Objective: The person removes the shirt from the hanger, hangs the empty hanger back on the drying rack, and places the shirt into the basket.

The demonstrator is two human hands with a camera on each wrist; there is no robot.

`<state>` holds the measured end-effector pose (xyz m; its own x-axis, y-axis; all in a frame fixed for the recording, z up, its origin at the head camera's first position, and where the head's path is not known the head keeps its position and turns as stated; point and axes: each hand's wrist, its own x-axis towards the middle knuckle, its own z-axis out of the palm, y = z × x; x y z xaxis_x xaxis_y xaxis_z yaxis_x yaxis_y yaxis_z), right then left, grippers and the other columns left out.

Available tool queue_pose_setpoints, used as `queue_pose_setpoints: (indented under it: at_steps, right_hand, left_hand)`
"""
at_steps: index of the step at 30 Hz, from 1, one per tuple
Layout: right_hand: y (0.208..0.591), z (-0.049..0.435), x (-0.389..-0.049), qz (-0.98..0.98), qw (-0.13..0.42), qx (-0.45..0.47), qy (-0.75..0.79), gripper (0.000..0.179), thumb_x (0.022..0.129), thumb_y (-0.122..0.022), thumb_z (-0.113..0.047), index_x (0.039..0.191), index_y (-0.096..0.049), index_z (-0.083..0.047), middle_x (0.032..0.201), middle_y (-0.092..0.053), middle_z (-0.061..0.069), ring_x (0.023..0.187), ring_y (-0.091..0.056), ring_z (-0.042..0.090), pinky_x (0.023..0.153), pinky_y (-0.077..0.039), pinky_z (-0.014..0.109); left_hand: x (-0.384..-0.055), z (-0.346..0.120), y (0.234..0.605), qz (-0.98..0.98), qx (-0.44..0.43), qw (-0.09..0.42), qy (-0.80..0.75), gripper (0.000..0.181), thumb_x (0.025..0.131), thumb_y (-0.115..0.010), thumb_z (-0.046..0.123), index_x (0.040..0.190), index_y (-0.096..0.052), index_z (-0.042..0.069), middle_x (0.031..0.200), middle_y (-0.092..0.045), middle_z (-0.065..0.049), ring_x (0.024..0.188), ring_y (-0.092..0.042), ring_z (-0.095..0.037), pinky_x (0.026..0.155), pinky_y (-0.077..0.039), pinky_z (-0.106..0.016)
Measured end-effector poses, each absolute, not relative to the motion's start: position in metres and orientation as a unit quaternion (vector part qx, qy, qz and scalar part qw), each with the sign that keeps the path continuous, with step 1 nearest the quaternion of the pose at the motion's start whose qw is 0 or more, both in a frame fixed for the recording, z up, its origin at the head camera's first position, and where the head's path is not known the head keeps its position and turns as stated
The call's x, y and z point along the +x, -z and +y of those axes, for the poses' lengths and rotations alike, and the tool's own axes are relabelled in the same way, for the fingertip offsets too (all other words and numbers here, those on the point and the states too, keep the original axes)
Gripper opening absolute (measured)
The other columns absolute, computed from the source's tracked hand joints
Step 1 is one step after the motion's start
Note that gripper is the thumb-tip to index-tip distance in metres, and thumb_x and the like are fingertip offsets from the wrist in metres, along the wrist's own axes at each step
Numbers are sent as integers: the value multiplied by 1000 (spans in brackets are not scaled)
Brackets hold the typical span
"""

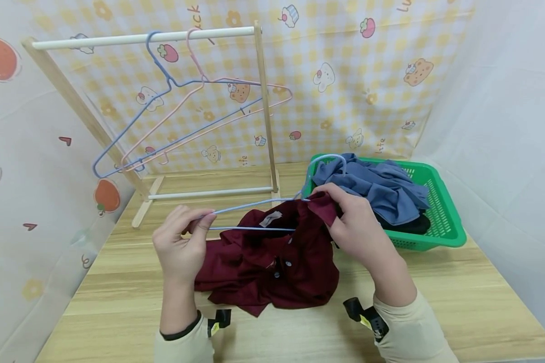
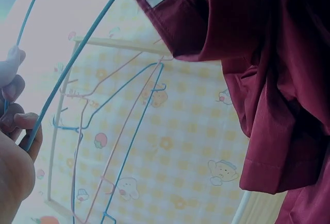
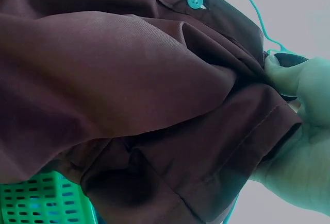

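Note:
A dark red button shirt [image 1: 272, 262] hangs bunched over the table, its collar up and a white label showing inside the neck. My left hand [image 1: 183, 242] pinches the left end of a light blue hanger [image 1: 250, 205] between thumb and fingers. The hanger's right part runs into the shirt's neck, and its hook rises beside the collar. With my right hand [image 1: 351, 222] I grip the shirt's collar near the base of the hook. In the right wrist view the thumb presses on the cloth, close to a pale button [image 3: 195, 0]. The hanger's far end is hidden by the shirt.
A wooden rack [image 1: 265, 101] with a white rail stands at the back left. On it hang a blue hanger [image 1: 131, 121] and a pink hanger [image 1: 195, 60]. A green basket [image 1: 449, 206] at the right holds blue clothing [image 1: 386, 191] and black clothing.

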<state>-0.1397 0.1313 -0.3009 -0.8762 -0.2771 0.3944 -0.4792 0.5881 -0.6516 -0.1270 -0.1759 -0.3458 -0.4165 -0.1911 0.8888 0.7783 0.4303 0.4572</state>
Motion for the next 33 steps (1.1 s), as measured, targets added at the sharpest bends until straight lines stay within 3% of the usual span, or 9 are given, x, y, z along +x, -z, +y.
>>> queue_pose_setpoints:
  at_steps: [6, 14, 25, 33]
  right_hand:
    - [300, 137, -140, -884, 119, 209, -402, 22, 106, -61, -5, 121, -70, -19, 106, -77, 5, 92, -66, 21, 82, -54, 40]
    - [302, 144, -140, -887, 118, 207, -396, 21, 107, -61, -8, 121, -71, -19, 110, -77, 6, 96, -68, 21, 84, -55, 41]
    - [302, 159, -138, -898, 105, 187, -384, 27, 107, -61, -7, 125, -70, -25, 111, -75, 9, 81, -64, 21, 71, -49, 32]
    - [304, 161, -138, -892, 121, 161, -405, 24, 106, -66, -13, 126, -71, -25, 120, -76, 9, 85, -67, 22, 69, -52, 28]
  left_hand:
    - [-125, -185, 345, -669, -192, 508, 507, 10, 85, -84, -5, 80, -78, -11, 66, -60, -2, 66, -43, -3, 62, -33, -15]
    - [-118, -202, 340, -645, -151, 526, 533, 20, 85, -85, -5, 78, -73, -19, 76, -69, 15, 65, -48, 0, 61, -38, -10]
    - [-108, -226, 331, -591, -114, 561, 569, 37, 83, -89, 0, 80, -66, -29, 72, -71, 12, 66, -48, -2, 63, -38, -10]
    - [-100, -237, 326, -557, -114, 573, 590, 26, 81, -87, -9, 78, -68, -27, 68, -71, 8, 62, -46, -5, 60, -34, -12]
